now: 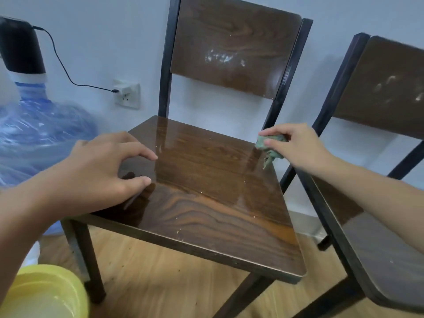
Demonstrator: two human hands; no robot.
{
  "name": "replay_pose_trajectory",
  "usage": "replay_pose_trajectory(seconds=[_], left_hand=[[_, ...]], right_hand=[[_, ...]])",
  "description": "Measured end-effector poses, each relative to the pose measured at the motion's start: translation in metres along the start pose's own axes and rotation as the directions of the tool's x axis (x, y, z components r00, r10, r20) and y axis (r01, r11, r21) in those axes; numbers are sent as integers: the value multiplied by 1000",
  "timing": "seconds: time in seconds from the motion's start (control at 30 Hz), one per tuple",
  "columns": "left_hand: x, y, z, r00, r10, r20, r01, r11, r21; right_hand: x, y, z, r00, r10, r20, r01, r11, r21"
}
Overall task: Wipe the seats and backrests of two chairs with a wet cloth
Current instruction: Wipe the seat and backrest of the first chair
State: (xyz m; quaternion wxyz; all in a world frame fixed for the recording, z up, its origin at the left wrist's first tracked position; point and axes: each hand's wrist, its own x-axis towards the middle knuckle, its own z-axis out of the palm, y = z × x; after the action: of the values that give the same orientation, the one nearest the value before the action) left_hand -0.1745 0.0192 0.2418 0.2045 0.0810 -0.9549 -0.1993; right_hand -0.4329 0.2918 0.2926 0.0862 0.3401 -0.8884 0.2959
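Left hand (103, 168) rests on the left edge of the near chair's seat (206, 191), fingers spread and curved, holding nothing. Right hand (296, 145) is closed on a bunched green cloth (269, 146), pinched between thumb and fingers at the seat's far right corner; a frayed end of the cloth hangs down touching the seat edge.

From the left: a large blue water bottle (39, 134) stands by the wall, topped with a black pump unit (20, 44) whose cable (59, 63) runs to a white wall socket (127, 94). At the lower left corner, a yellow basin (48, 292) sits on the wooden floor (165, 278); it holds pale, cloudy liquid. The near chair's seat is glossy and reflective, with small pale specks scattered across it. Its backrest (234, 47) carries whitish smears near the centre. The second chair (378, 203) stands just beside it on the right; its backrest shows similar whitish marks.
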Motion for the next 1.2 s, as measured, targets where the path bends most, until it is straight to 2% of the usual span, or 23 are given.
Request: replay_pose_trajectory(seconds=[0.07, 0.13, 0.2, 0.33, 0.57, 0.7, 0.83, 0.93, 1.0, 1.1, 1.13, 1.2], left_hand=[[2, 1, 3, 1000, 13, 6, -13, 1000, -8], [6, -1, 6, 999, 36, 1, -36, 999, -2], [7, -4, 8, 999, 51, -10, -51, 999, 6], [8, -14, 12, 996, 72, -43, -71, 997, 35], [11, -18, 10, 997, 64, -48, -64, 998, 0], [13, -6, 10, 995, 91, -48, -94, 995, -44], [12, 2, 11, 995, 96, -25, -97, 992, -79], [10, 4, 9, 997, 74, -15, -75, 994, -77], [9, 6, 8, 998, 63, 7, -62, 996, -67], [8, 8, 9, 998, 53, 34, -51, 997, -64], [8, 9, 9, 998, 50, 45, -47, 997, -61], [8, 11, 10, 998, 43, 54, -41, 998, -51]], right_hand=[[48, 27, 19, 994, 77, -80, -80, 996, -29], [74, 41, 36, 990, 130, -61, -133, 990, -41], [86, 49, 53, 991, 135, -12, -136, 987, -84], [80, 47, 65, 994, 108, -23, -110, 987, -118], [-30, -4, 30, 983, -51, 177, 63, 996, -59], [-115, -33, 6, 955, -128, 266, 121, 992, 44], [-166, -52, -14, 900, -154, 407, 85, 979, 184], [-171, -61, -35, 850, -103, 516, -41, 965, 259], [-148, -55, -45, 897, -38, 441, -76, 968, 238], [-82, -22, -42, 990, 54, 131, -60, 997, 43], [-60, -9, -36, 995, 80, 56, -80, 997, -3], [-24, 14, -15, 994, 110, 1, -109, 993, -52]])
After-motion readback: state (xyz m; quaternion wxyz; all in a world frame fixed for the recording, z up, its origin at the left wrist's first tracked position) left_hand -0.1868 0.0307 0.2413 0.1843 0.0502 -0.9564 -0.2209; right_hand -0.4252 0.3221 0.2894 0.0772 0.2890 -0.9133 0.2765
